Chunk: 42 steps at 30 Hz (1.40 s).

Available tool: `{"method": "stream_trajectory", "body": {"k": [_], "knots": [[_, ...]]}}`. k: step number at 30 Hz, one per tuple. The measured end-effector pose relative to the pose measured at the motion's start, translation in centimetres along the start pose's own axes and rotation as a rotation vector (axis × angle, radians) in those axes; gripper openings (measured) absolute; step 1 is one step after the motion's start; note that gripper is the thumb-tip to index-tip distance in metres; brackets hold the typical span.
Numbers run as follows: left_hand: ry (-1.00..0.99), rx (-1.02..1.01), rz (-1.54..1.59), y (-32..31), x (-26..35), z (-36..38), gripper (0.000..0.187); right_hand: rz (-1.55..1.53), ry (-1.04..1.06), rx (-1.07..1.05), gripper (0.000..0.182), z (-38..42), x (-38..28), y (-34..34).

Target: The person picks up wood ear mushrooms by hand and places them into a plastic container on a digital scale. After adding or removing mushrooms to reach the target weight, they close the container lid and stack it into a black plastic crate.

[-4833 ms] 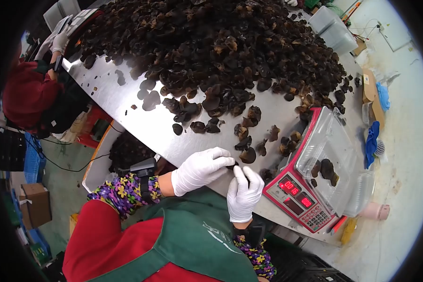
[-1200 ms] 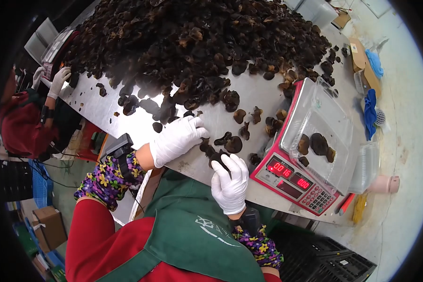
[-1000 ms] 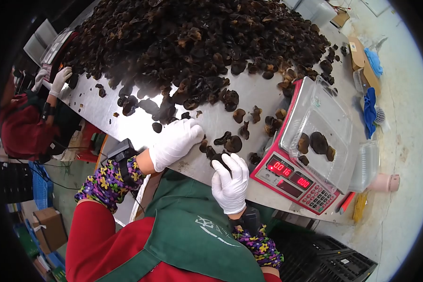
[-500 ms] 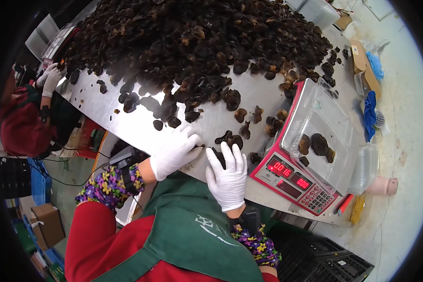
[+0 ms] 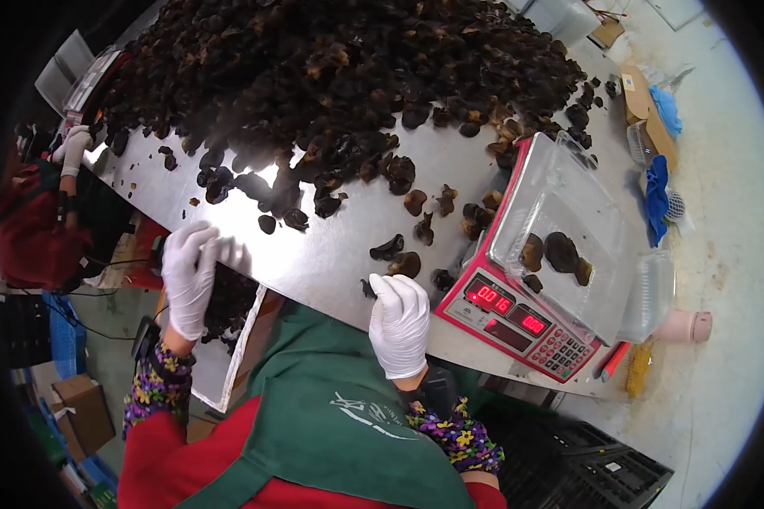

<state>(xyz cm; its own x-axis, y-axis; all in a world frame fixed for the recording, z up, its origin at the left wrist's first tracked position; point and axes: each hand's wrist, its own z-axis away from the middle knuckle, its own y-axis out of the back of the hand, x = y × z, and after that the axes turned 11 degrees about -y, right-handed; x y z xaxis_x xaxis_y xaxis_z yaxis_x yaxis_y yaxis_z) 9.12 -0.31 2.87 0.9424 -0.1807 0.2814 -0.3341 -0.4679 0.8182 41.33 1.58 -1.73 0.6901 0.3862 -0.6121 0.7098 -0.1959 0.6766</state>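
Observation:
My left hand [image 5: 188, 280], in a white glove, is raised at the table's front edge, above a box [image 5: 244, 343] holding dark pieces. Its fingers are slightly bent and apart, with nothing visible in them. My right hand [image 5: 399, 327], also gloved, is at the front edge left of the red scale [image 5: 518, 327], fingers curled together. What they hold, if anything, is hidden. A small dark piece [image 5: 367, 288] shows beside its fingertips. Just beyond lie a dark curled piece [image 5: 387, 248] and a brown piece [image 5: 405, 265]. The scale bears a clear plastic tray [image 5: 598, 220] with several fungus-like pieces [image 5: 562, 252].
A large heap of dark fungus-like pieces [image 5: 314, 76] covers the back of the metal table [image 5: 314, 263]. A co-worker's gloved hand [image 5: 75, 148] is at the far left. Clear containers [image 5: 648, 293], a blue cloth [image 5: 657, 199] and a yellow brush [image 5: 640, 369] lie right of the scale.
My left hand has moved left, away from my right hand, to above the box. My right hand's fingers have curled in. The view has shifted slightly, and more of the box shows.

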Motion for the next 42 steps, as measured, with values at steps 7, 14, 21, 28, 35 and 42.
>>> {"method": "stream_trajectory", "body": {"k": [7, 14, 21, 28, 35, 42], "knots": [[-0.365, -0.133, 0.626, -9.8, 11.6, -13.0, 0.027, 0.005, 0.005, 0.04, 0.056, 0.0, 0.0, 0.0], [-0.611, -0.497, 0.116, -18.4, 15.9, -16.4, 0.015, 0.003, -0.015, 0.094, 0.056, -0.1, -0.2, 0.0], [-0.487, -0.279, 0.375, -11.3, 11.8, -10.9, 0.015, -0.066, 0.048, 0.024, 0.061, 0.7, 0.5, 0.3], [-0.392, -0.18, 0.569, -10.8, 11.8, -9.4, 0.028, -0.074, 0.078, 0.057, 0.064, 0.5, 0.1, 0.5], [-0.56, -0.331, 0.517, -9.8, 14.3, -9.0, 0.028, -0.127, 0.078, 0.127, 0.062, 0.7, 0.2, 0.6], [-0.529, -0.101, 0.481, -10.7, 13.0, -8.6, 0.024, -0.015, -0.001, 0.16, 0.071, 0.3, 0.0, 0.0]]}}
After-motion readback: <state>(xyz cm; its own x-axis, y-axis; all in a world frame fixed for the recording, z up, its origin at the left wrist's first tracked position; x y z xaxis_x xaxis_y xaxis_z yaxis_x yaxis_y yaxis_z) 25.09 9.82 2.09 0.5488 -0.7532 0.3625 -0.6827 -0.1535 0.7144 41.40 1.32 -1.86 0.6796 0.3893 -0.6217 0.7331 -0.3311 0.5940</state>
